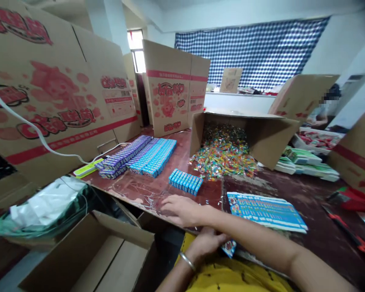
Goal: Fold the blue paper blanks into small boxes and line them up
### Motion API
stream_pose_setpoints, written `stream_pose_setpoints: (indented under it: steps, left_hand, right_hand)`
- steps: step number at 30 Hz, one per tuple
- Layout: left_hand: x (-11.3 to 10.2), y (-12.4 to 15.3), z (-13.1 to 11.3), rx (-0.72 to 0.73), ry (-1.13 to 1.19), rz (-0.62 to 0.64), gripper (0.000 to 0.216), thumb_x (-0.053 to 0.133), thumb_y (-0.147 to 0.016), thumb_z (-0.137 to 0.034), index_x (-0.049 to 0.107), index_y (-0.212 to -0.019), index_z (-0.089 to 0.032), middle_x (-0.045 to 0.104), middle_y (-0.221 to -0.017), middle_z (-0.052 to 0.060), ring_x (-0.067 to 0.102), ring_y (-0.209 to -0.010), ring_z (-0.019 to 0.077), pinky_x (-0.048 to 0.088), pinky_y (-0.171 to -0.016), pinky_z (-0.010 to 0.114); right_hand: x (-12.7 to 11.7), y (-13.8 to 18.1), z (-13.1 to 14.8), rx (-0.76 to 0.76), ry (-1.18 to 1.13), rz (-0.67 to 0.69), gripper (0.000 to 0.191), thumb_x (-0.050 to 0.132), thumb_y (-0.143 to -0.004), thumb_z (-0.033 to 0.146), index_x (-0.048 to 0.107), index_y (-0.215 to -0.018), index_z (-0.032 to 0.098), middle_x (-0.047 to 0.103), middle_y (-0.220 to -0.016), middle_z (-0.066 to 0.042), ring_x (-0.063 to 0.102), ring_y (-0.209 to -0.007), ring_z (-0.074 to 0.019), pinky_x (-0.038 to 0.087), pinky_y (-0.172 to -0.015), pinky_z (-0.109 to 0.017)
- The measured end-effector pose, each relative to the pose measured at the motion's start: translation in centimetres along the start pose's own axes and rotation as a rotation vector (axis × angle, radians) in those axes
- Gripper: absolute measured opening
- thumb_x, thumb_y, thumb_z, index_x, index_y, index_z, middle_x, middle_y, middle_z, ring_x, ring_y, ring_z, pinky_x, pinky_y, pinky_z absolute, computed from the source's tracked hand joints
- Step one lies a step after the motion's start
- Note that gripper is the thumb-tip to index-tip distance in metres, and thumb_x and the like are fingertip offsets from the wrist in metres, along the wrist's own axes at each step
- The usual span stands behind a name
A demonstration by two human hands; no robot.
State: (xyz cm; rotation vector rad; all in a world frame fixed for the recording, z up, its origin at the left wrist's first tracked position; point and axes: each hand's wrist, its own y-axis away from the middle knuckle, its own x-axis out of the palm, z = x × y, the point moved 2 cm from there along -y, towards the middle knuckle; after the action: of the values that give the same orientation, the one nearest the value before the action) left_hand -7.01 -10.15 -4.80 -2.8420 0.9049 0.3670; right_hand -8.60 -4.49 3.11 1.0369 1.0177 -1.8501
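Note:
My left hand, with a silver bangle on its wrist, is low by my lap at the table's front edge. Its fingers close on a small blue printed carton, partly hidden by the hand. My right hand reaches across above it, palm down near the table edge, fingers stretched out to the left; nothing shows in it. Just beyond those fingers stands a short row of small blue boxes. To the right lies a fanned stack of flat blue cartons.
Wrapped candies spill from a tipped cardboard box. Purple boxes and blue boxes stand in rows at left. Below the table edge is an open carton. Red-handled scissors lie far right; a person is behind.

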Motion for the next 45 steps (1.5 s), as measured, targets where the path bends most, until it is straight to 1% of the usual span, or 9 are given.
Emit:
stream_pose_setpoints:
  steps: [3, 9, 14, 19, 23, 29, 35, 40, 45]
  left_hand:
    - [1.2, -0.4, 1.0, -0.001, 0.099, -0.08, 0.051, 0.063, -0.084, -0.043, 0.054, -0.127, -0.017, 0.059, -0.128, 0.01, 0.053, -0.116, 0.0277, 0.042, -0.1, 0.042]
    - [2.4, -1.6, 2.0, -0.064, 0.304, -0.117, 0.066, 0.073, -0.073, -0.047, 0.052, -0.128, -0.016, 0.063, -0.108, 0.007, 0.057, -0.09, 0.019, 0.045, -0.079, 0.03]
    - [2.7, -1.8, 1.5, -0.086, 0.355, -0.15, 0.065, 0.077, -0.071, -0.044, 0.054, -0.126, -0.018, 0.061, -0.101, 0.007, 0.056, -0.081, 0.0149, 0.043, -0.07, 0.026]
    - [2.9, -2.1, 1.4, -0.119, 0.377, -0.13, 0.063, 0.078, -0.071, -0.041, 0.055, -0.125, -0.017, 0.06, -0.097, 0.006, 0.056, -0.078, 0.0131, 0.043, -0.067, 0.024]
    - [3.1, -2.2, 1.6, -0.133, 0.364, -0.147, 0.063, 0.078, -0.071, -0.04, 0.054, -0.126, -0.018, 0.061, -0.1, 0.006, 0.058, -0.081, 0.0139, 0.043, -0.07, 0.025]
    - [3.1, -2.6, 1.5, -0.12, 0.423, -0.163, 0.059, 0.08, -0.07, -0.035, 0.054, -0.119, -0.018, 0.063, -0.097, 0.006, 0.06, -0.08, 0.0137, 0.043, -0.071, 0.025]
    - [3.6, -2.6, -1.0, -0.078, 0.514, -0.345, 0.052, 0.08, -0.07, -0.03, 0.046, -0.109, -0.021, 0.065, -0.093, 0.002, 0.063, -0.083, 0.0153, 0.047, -0.076, 0.028]
    - [3.7, -3.4, -3.2, -0.011, 0.452, -0.363, 0.05, 0.078, -0.073, -0.03, 0.045, -0.11, -0.022, 0.065, -0.093, 0.001, 0.063, -0.086, 0.0141, 0.047, -0.082, 0.027]
    - [3.9, -3.8, -4.3, 0.027, 0.434, -0.346, 0.05, 0.072, -0.079, -0.03, 0.043, -0.119, -0.023, 0.064, -0.102, 0.003, 0.062, -0.094, 0.0159, 0.049, -0.083, 0.028]
  right_hand:
    - [-3.2, 6.1, -0.4, 0.129, -0.047, -0.106, 0.028, 0.057, -0.089, 0.024, 0.066, -0.114, 0.018, 0.066, -0.121, -0.009, 0.058, -0.115, -0.0213, 0.047, -0.099, -0.033]
    - [-6.6, 17.7, -2.2, 0.442, -0.1, -0.308, 0.022, 0.05, -0.093, 0.023, 0.069, -0.104, 0.023, 0.071, -0.106, -0.006, 0.065, -0.101, -0.0209, 0.052, -0.09, -0.034]
    - [-6.0, 24.9, -3.0, 0.549, -0.09, -0.409, 0.025, 0.047, -0.096, 0.032, 0.068, -0.105, 0.023, 0.071, -0.109, -0.008, 0.066, -0.104, -0.0225, 0.052, -0.092, -0.035]
    - [-4.0, 29.2, -3.1, 0.634, -0.113, -0.513, 0.023, 0.051, -0.094, 0.035, 0.069, -0.103, 0.026, 0.072, -0.11, -0.006, 0.067, -0.103, -0.0234, 0.053, -0.093, -0.035]
    - [-3.0, 30.5, -2.9, 0.648, -0.127, -0.58, 0.022, 0.052, -0.093, 0.036, 0.069, -0.102, 0.027, 0.072, -0.109, -0.004, 0.067, -0.102, -0.0238, 0.053, -0.091, -0.034]
    - [-2.9, 30.4, -2.1, 0.623, -0.157, -0.629, 0.021, 0.05, -0.094, 0.033, 0.069, -0.099, 0.027, 0.072, -0.105, -0.004, 0.068, -0.098, -0.023, 0.054, -0.087, -0.033]
    - [-3.6, 30.4, -1.5, 0.71, -0.215, -0.71, 0.021, 0.052, -0.093, 0.034, 0.069, -0.095, 0.023, 0.072, -0.099, -0.006, 0.068, -0.094, -0.0247, 0.052, -0.086, -0.038]
    - [-3.6, 29.5, -1.9, 0.82, -0.491, -0.797, 0.029, 0.054, -0.092, 0.039, 0.063, -0.114, 0.023, 0.07, -0.103, -0.007, 0.07, -0.083, -0.0199, 0.055, -0.078, -0.033]
    - [-3.1, 26.9, -1.9, 0.782, -0.625, -0.725, 0.045, 0.059, -0.088, 0.04, 0.051, -0.13, 0.023, 0.067, -0.105, -0.007, 0.068, -0.08, -0.0181, 0.056, -0.073, -0.032]
